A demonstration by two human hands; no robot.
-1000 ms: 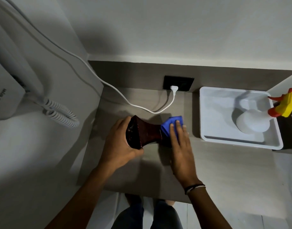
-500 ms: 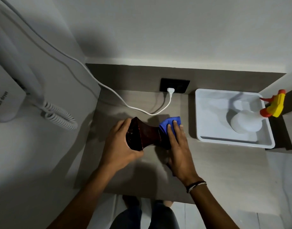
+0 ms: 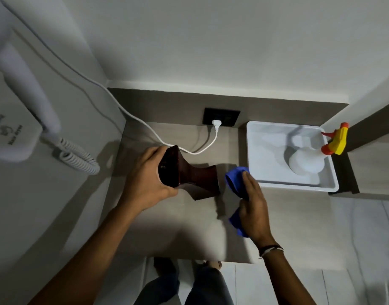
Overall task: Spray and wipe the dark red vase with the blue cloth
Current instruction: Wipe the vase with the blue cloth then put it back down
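The dark red vase (image 3: pixel 195 176) is tipped on its side above the counter, its wide mouth toward the left. My left hand (image 3: pixel 145 181) grips the vase around that mouth end. The blue cloth (image 3: pixel 234 179) is bunched in my right hand (image 3: pixel 253 208), a short gap to the right of the vase's base and not touching it. More of the cloth hangs out below my palm. The spray bottle (image 3: pixel 308 160), white with a yellow and orange trigger head, stands in the white tray at the right.
The white tray (image 3: pixel 299 187) sits on the counter (image 3: pixel 189 227) just right of my right hand. A white cord (image 3: pixel 145 126) runs from a black wall socket (image 3: pixel 221 116) behind the vase. A wall-mounted hair dryer (image 3: pixel 17 128) with a coiled cable hangs at the left.
My right hand has pulled the blue cloth off the vase's base and moved right and nearer to me. My left hand keeps hold of the vase.
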